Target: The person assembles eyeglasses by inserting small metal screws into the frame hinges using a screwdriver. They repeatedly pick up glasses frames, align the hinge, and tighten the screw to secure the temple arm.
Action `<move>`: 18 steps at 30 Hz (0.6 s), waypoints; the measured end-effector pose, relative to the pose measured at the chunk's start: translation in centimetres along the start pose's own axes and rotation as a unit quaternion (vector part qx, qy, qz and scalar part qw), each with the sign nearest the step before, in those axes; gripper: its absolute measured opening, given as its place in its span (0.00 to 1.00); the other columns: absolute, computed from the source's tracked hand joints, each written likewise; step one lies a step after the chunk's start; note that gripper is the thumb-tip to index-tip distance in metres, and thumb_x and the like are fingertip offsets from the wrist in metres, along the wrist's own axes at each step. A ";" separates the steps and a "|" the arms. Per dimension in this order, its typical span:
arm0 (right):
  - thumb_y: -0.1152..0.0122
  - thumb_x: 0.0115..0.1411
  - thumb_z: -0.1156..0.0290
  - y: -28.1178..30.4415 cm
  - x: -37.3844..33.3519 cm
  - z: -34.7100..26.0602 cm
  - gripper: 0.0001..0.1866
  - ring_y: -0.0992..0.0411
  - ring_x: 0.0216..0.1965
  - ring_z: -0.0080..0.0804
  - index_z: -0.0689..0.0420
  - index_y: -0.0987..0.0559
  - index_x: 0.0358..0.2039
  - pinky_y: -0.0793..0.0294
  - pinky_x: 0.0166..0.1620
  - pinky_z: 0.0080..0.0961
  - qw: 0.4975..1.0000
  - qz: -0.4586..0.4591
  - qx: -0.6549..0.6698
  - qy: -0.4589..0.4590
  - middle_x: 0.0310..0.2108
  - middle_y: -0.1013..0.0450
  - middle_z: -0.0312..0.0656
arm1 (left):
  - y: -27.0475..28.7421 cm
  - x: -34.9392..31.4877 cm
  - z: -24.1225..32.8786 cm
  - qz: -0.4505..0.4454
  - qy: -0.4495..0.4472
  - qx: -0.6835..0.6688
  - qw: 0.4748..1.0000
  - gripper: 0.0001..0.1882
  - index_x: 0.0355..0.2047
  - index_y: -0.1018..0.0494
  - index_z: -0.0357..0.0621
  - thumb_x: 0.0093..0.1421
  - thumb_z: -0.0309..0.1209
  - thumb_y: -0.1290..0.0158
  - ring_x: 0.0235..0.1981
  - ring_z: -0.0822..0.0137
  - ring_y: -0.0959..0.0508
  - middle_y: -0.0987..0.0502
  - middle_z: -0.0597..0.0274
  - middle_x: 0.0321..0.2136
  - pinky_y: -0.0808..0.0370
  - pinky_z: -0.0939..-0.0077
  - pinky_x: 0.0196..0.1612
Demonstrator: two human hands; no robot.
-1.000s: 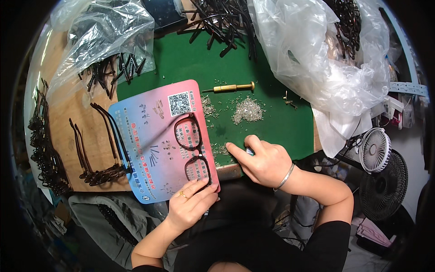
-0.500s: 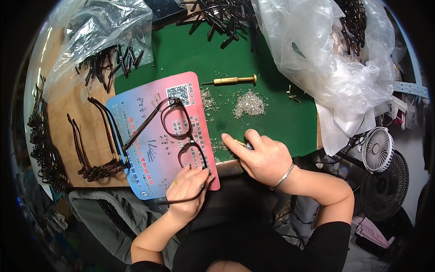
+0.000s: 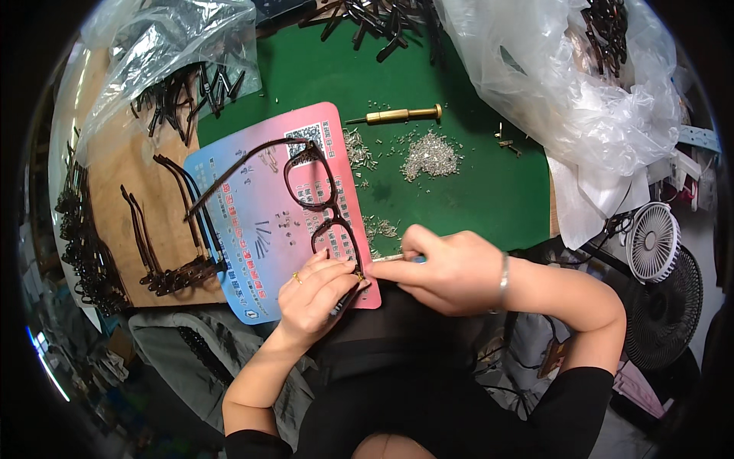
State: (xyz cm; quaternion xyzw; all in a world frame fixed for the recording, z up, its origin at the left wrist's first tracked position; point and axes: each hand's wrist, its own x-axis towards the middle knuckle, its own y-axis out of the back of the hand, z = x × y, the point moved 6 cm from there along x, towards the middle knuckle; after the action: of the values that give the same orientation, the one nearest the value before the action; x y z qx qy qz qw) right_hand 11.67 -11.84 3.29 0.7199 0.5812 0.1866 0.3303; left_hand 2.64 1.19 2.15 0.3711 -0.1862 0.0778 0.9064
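1. Left hand (image 3: 317,294) pinches the near hinge corner of the dark eyeglass frame (image 3: 325,214), which lies on the pink-and-blue card (image 3: 260,252); one temple has swung open leftward since a second ago.
2. Right hand (image 3: 451,268), closed on a small screwdriver (image 3: 394,258), has brought its tip to that hinge, so screw fitting looks underway.

— Where does the head camera sit?
— Above the work, looking steeply down; the left hand (image 3: 317,294) and right hand (image 3: 447,268) meet just below mid-picture.
— How near?
— Close: the forearms enter from the lower edge, and the green mat (image 3: 474,191) beyond the grip bends toward the rim.
— Any second view?
— None here, so nothing overlaps.
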 end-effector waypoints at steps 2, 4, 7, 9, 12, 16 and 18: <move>0.43 0.49 0.72 -0.6 0.4 0.1 0.22 0.31 0.16 0.36 0.45 0.27 0.47 0.27 0.19 0.29 1.000 0.017 -0.004 0.013 0.29 0.35 0.44 | 0.0 0.0 0.0 -0.003 -0.004 0.003 1.000 0.10 0.25 0.24 0.41 0.41 0.23 0.36 0.30 0.63 0.21 0.22 0.59 0.29 0.26 0.66 0.45; 0.42 0.49 0.72 -0.9 0.6 0.2 0.22 0.31 0.17 0.32 0.44 0.26 0.47 0.28 0.18 0.26 1.000 0.007 0.004 0.011 0.29 0.36 0.39 | 0.0 -0.3 0.3 0.008 0.011 0.010 1.000 0.10 0.25 0.24 0.41 0.40 0.22 0.36 0.30 0.64 0.21 0.22 0.59 0.29 0.26 0.65 0.46; 0.42 0.48 0.74 -0.6 0.5 0.4 0.23 0.32 0.17 0.30 0.45 0.25 0.47 0.29 0.17 0.24 0.999 0.029 0.011 0.008 0.28 0.36 0.39 | 0.1 0.3 0.3 0.020 0.036 -0.001 0.999 0.09 0.22 0.26 0.41 0.39 0.19 0.38 0.28 0.64 0.21 0.23 0.60 0.27 0.25 0.64 0.46; 0.41 0.48 0.74 -0.6 0.5 0.5 0.23 0.33 0.16 0.29 0.45 0.25 0.47 0.30 0.17 0.23 0.999 0.036 0.015 0.005 0.27 0.37 0.38 | 0.2 0.5 0.3 0.027 0.060 -0.008 0.998 0.09 0.20 0.27 0.42 0.38 0.18 0.40 0.27 0.65 0.21 0.23 0.62 0.26 0.25 0.64 0.46; 0.41 0.47 0.75 -0.5 0.6 0.6 0.23 0.34 0.16 0.28 0.45 0.25 0.47 0.30 0.17 0.22 0.999 0.044 0.016 0.001 0.27 0.37 0.37 | 0.3 0.3 0.3 0.017 0.051 0.001 0.999 0.09 0.20 0.27 0.42 0.37 0.18 0.40 0.27 0.65 0.21 0.23 0.62 0.25 0.25 0.63 0.47; 0.42 0.47 0.73 -0.5 0.6 0.7 0.23 0.32 0.16 0.31 0.47 0.26 0.47 0.29 0.17 0.26 0.999 0.033 0.020 -0.005 0.28 0.37 0.41 | 0.2 0.3 0.5 0.019 0.037 -0.006 0.999 0.09 0.21 0.27 0.42 0.37 0.18 0.39 0.27 0.65 0.21 0.23 0.62 0.25 0.26 0.61 0.48; 0.43 0.47 0.73 -0.6 0.6 0.7 0.23 0.31 0.16 0.33 0.48 0.26 0.47 0.29 0.18 0.27 0.999 0.029 0.025 -0.004 0.28 0.36 0.43 | 0.4 0.5 0.5 0.005 0.027 -0.007 1.000 0.10 0.22 0.26 0.42 0.38 0.18 0.39 0.28 0.65 0.21 0.22 0.62 0.25 0.27 0.60 0.49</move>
State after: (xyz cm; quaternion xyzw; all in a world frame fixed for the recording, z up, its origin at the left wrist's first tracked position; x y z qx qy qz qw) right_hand 11.88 -11.43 2.31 0.7454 0.5630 0.1791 0.3088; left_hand 2.81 1.13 2.96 0.3614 -0.1643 0.0907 0.9133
